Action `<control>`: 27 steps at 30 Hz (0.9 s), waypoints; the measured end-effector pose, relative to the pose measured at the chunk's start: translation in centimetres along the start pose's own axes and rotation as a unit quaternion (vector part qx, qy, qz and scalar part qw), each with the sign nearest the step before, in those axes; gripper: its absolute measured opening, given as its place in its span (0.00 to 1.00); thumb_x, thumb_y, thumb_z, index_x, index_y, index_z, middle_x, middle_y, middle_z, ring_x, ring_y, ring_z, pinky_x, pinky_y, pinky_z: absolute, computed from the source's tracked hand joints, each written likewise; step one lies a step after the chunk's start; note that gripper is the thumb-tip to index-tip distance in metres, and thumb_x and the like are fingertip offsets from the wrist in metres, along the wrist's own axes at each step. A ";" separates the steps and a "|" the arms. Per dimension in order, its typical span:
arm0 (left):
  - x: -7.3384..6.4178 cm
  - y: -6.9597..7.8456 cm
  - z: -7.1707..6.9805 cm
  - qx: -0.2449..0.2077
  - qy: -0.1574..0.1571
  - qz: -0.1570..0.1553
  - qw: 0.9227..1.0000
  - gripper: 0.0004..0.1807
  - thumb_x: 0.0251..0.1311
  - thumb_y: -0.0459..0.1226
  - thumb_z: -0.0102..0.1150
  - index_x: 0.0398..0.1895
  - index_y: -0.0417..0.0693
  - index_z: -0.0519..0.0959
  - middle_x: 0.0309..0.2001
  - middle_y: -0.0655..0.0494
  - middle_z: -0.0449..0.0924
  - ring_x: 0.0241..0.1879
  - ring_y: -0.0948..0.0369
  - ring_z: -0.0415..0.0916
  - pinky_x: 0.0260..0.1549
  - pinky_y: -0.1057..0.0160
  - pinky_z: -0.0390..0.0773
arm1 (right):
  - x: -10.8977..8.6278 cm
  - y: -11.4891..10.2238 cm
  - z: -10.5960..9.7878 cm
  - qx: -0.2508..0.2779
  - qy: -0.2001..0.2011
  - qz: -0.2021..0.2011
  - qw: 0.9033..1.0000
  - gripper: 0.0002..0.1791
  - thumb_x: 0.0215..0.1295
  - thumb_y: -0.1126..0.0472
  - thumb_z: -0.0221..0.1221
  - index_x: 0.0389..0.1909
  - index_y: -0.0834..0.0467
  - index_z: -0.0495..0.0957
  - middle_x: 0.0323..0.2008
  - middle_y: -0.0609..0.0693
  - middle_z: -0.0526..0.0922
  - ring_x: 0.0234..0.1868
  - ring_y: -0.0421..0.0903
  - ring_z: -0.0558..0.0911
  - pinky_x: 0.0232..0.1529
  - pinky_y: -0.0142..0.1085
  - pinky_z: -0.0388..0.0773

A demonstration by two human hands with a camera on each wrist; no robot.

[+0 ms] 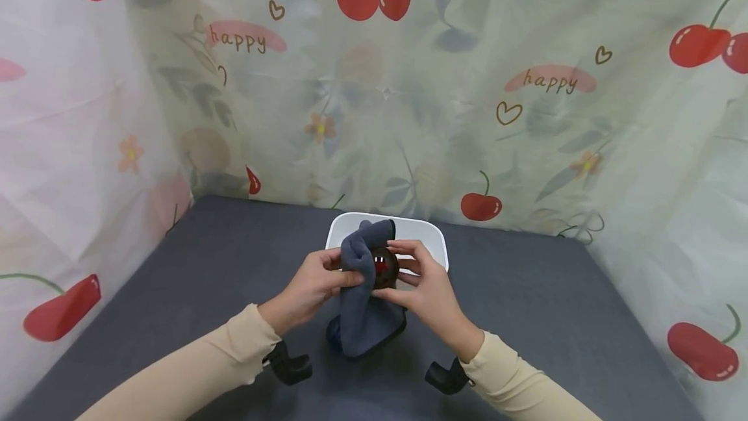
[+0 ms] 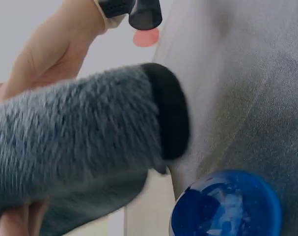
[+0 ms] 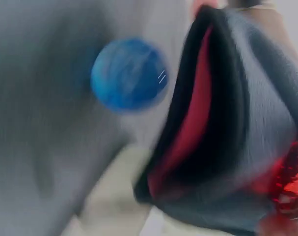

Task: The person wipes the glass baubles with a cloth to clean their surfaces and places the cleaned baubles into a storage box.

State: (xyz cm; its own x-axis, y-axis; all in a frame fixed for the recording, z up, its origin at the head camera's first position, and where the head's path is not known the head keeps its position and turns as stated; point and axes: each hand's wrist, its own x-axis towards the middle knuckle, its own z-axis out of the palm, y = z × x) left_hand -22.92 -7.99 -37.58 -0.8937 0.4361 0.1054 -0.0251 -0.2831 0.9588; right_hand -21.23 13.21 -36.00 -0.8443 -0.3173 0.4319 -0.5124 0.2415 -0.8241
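Observation:
My left hand (image 1: 308, 286) grips a fuzzy grey-blue cloth (image 1: 363, 320) with a black edge, thumb in front of it. The cloth hangs down over the table. Against its right side, my right hand (image 1: 429, 288) holds a shiny dark-red ball (image 1: 384, 267) between thumb and fingers. Part of that glossy ball (image 3: 291, 184) also shows at the right edge of the right wrist view. A shiny blue ball (image 2: 227, 206) sits on the table just below the cloth; in the head view the cloth partly hides it.
Right behind the hands stands a white tub (image 1: 434, 239) with rounded corners, its front partly hidden by the hands and cloth. Dark grey fabric covers the table (image 1: 526, 317). A cherry-print curtain (image 1: 386, 115) rises along the back and both sides.

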 end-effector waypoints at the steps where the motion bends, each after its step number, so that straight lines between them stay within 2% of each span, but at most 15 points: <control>1: 0.0 0.0 0.0 0.014 0.001 0.000 1.000 0.25 0.51 0.30 0.64 0.54 0.32 0.72 0.46 0.46 0.78 0.43 0.54 0.78 0.41 0.56 0.79 | 0.0 0.0 0.0 -0.043 0.002 -0.013 0.999 0.37 0.39 0.63 0.74 0.55 0.52 0.71 0.51 0.47 0.75 0.50 0.42 0.78 0.46 0.32 0.77; 3: 0.0 -0.1 -0.1 0.037 0.010 -0.003 0.999 0.26 0.49 0.30 0.66 0.53 0.32 0.73 0.45 0.45 0.79 0.43 0.53 0.79 0.40 0.55 0.79 | -0.1 0.0 0.0 -0.104 0.003 -0.033 0.994 0.37 0.38 0.58 0.75 0.55 0.49 0.72 0.49 0.44 0.77 0.47 0.39 0.78 0.44 0.30 0.77; 5: 0.0 -0.1 -0.2 0.038 0.018 -0.005 0.999 0.23 0.49 0.30 0.66 0.51 0.32 0.75 0.43 0.46 0.81 0.40 0.54 0.80 0.38 0.56 0.79 | -0.2 0.1 -0.2 -0.099 -0.002 -0.031 0.995 0.37 0.37 0.57 0.75 0.54 0.47 0.74 0.47 0.43 0.78 0.46 0.40 0.79 0.42 0.30 0.77; 8: -0.1 0.1 -0.2 0.014 0.030 -0.011 0.999 0.17 0.50 0.28 0.64 0.46 0.35 0.79 0.37 0.51 0.82 0.32 0.60 0.80 0.34 0.61 0.80 | -0.2 0.2 -0.7 0.012 -0.011 0.000 1.000 0.37 0.38 0.63 0.75 0.54 0.51 0.74 0.49 0.48 0.77 0.46 0.44 0.79 0.44 0.34 0.78; 10: -0.2 0.3 -0.2 -0.009 0.026 -0.010 1.000 0.15 0.51 0.28 0.63 0.44 0.37 0.79 0.36 0.53 0.81 0.31 0.62 0.78 0.34 0.63 0.79 | -0.1 0.3 -0.9 0.098 -0.015 0.016 0.995 0.37 0.38 0.69 0.73 0.56 0.56 0.73 0.51 0.52 0.75 0.48 0.47 0.79 0.46 0.39 0.77; 11: -0.2 0.4 -0.2 -0.013 0.023 -0.010 1.000 0.15 0.51 0.28 0.62 0.44 0.37 0.79 0.37 0.53 0.81 0.32 0.62 0.78 0.35 0.63 0.79 | -0.1 0.4 -1.0 0.121 -0.016 0.018 0.992 0.38 0.38 0.71 0.72 0.56 0.58 0.72 0.52 0.54 0.74 0.48 0.48 0.78 0.46 0.40 0.77; 13: -0.2 0.5 0.0 -0.002 0.006 -0.011 1.000 0.18 0.51 0.29 0.63 0.47 0.37 0.77 0.39 0.52 0.80 0.35 0.61 0.77 0.37 0.62 0.78 | 0.0 0.3 -1.1 0.105 -0.017 0.011 0.994 0.38 0.38 0.72 0.72 0.56 0.59 0.73 0.52 0.54 0.74 0.49 0.47 0.77 0.47 0.40 0.77; 15: -0.2 0.5 0.1 0.017 -0.015 -0.013 1.000 0.23 0.51 0.31 0.65 0.52 0.36 0.74 0.45 0.49 0.77 0.42 0.56 0.77 0.41 0.57 0.78 | 0.0 0.0 -1.1 0.044 -0.017 0.002 0.999 0.37 0.36 0.69 0.74 0.54 0.58 0.74 0.50 0.51 0.75 0.48 0.45 0.78 0.45 0.38 0.78; 17: -0.2 0.4 0.1 0.044 -0.023 -0.021 0.999 0.27 0.49 0.33 0.67 0.55 0.36 0.72 0.48 0.46 0.76 0.44 0.53 0.77 0.41 0.54 0.78 | 0.0 -0.7 -1.1 -0.024 -0.019 0.001 1.000 0.36 0.35 0.66 0.75 0.52 0.56 0.76 0.47 0.49 0.77 0.46 0.45 0.79 0.43 0.34 0.78; 19: -0.2 0.3 0.0 0.061 -0.023 -0.025 0.998 0.28 0.49 0.33 0.68 0.56 0.36 0.73 0.49 0.45 0.76 0.45 0.52 0.78 0.41 0.54 0.79 | 0.0 -1.4 -1.2 -0.031 -0.034 0.017 0.999 0.35 0.35 0.65 0.75 0.51 0.57 0.77 0.47 0.49 0.78 0.45 0.47 0.79 0.42 0.34 0.79; 23: -0.2 0.2 -0.2 0.052 -0.013 -0.027 0.998 0.22 0.50 0.30 0.65 0.50 0.32 0.75 0.42 0.48 0.80 0.38 0.55 0.80 0.38 0.57 0.79 | -0.2 -2.1 -1.7 0.078 -0.059 0.073 0.992 0.34 0.39 0.70 0.72 0.53 0.61 0.75 0.52 0.54 0.76 0.45 0.52 0.80 0.42 0.39 0.79; 25: -0.2 0.3 -0.2 0.039 -0.018 -0.022 0.999 0.21 0.51 0.29 0.63 0.50 0.31 0.75 0.40 0.49 0.80 0.37 0.57 0.80 0.38 0.58 0.79 | -0.3 -1.5 -1.9 0.128 -0.063 0.081 0.987 0.34 0.41 0.72 0.71 0.55 0.63 0.73 0.54 0.56 0.74 0.46 0.51 0.79 0.44 0.41 0.78; 27: -0.2 0.5 -0.1 0.027 -0.026 -0.018 0.999 0.21 0.51 0.29 0.63 0.50 0.31 0.74 0.41 0.49 0.79 0.39 0.57 0.79 0.39 0.58 0.78 | -0.3 -0.9 -1.9 0.140 -0.061 0.076 0.985 0.34 0.42 0.72 0.71 0.56 0.62 0.73 0.55 0.56 0.73 0.46 0.50 0.79 0.44 0.41 0.78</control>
State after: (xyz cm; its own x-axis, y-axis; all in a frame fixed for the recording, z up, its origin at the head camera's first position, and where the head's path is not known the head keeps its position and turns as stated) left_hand -22.82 -8.27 -37.12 -0.8683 0.4890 0.0830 -0.0306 -0.2199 0.9750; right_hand -20.82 14.83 -34.73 -0.8745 -0.4081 0.2622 -0.3028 0.0370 -0.9523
